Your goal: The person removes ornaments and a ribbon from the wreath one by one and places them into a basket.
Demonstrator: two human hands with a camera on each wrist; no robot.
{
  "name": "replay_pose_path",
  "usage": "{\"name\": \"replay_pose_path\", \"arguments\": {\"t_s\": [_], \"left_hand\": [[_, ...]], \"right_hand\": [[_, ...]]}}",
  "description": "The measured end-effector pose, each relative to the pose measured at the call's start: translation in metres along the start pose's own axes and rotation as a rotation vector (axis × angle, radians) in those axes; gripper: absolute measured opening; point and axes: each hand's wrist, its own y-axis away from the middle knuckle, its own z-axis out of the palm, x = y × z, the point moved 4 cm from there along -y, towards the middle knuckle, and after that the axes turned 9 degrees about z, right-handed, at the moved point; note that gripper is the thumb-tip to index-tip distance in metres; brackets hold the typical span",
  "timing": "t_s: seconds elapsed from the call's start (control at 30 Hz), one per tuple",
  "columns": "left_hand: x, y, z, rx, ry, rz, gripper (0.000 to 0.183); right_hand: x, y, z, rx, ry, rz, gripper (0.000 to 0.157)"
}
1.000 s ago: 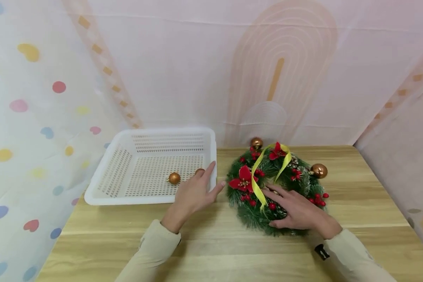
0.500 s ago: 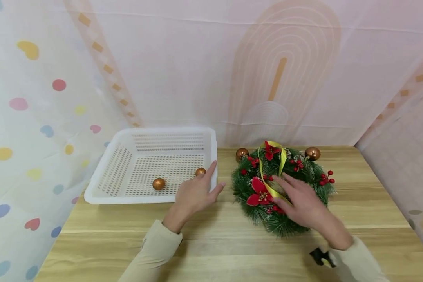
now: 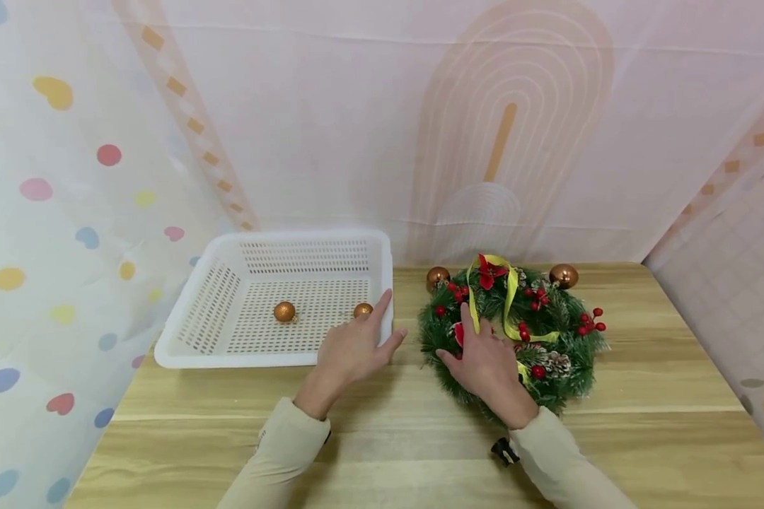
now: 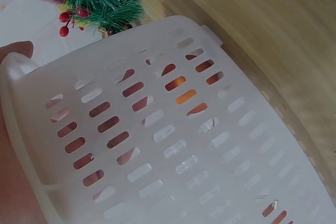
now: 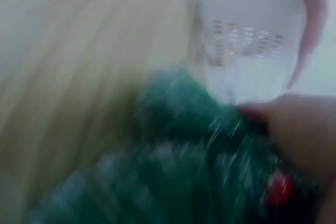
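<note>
My left hand (image 3: 353,350) lies over the front right corner of the white plastic basket (image 3: 191,353), fingers reaching inside the rim and thumb outside. In the left wrist view, fingers show through the slots of the basket wall (image 4: 157,182). Right of it lies a green Christmas wreath (image 3: 573,382) with red berries, pine cones and a yellow ribbon (image 3: 510,300). My right hand (image 3: 487,364) rests on the wreath's left part with fingers spread, partly covering a red poinsettia (image 3: 459,334). The right wrist view is blurred, showing pine needles (image 5: 157,182) beside the hand.
Inside the basket lie two copper glitter baubles, one in the middle (image 3: 284,312) and one near the left fingers (image 3: 363,309). Shiny copper baubles sit at the wreath's back left (image 3: 437,277) and back right (image 3: 564,276). A patterned cloth (image 3: 331,127) hangs behind the wooden table (image 3: 382,452).
The wreath has turned and shifted slightly right. My right hand has moved from its centre to its left part. One bauble has rolled left in the basket; my left hand stays put.
</note>
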Motion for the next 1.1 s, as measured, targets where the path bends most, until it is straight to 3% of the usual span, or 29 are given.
{"name": "replay_pose_path", "arguments": {"t_s": [0.17,0.47,0.63,0.8,0.97,1.1], "left_hand": [[0.000,-0.001,-0.002,-0.005,-0.005,0.003,0.073],[0.002,-0.002,-0.002,-0.020,0.005,0.009,0.075],[0.002,-0.003,-0.002,-0.015,0.004,0.013,0.075],[-0.001,-0.002,-0.001,-0.011,0.011,0.004,0.074],[0.000,-0.002,-0.001,-0.010,0.018,0.006,0.074],[0.001,-0.001,-0.001,-0.003,0.015,0.011,0.074]], "right_hand": [[0.009,0.006,-0.002,-0.048,0.009,-0.096,0.096],[0.038,0.018,-0.013,-0.112,0.064,-0.452,0.100],[0.056,0.021,-0.025,-0.128,0.138,-0.566,0.107],[0.057,0.025,-0.030,-0.082,0.143,-0.533,0.109],[0.046,0.024,-0.023,0.042,0.004,-0.383,0.096],[0.042,0.020,-0.014,0.129,0.021,-0.284,0.090]]}}
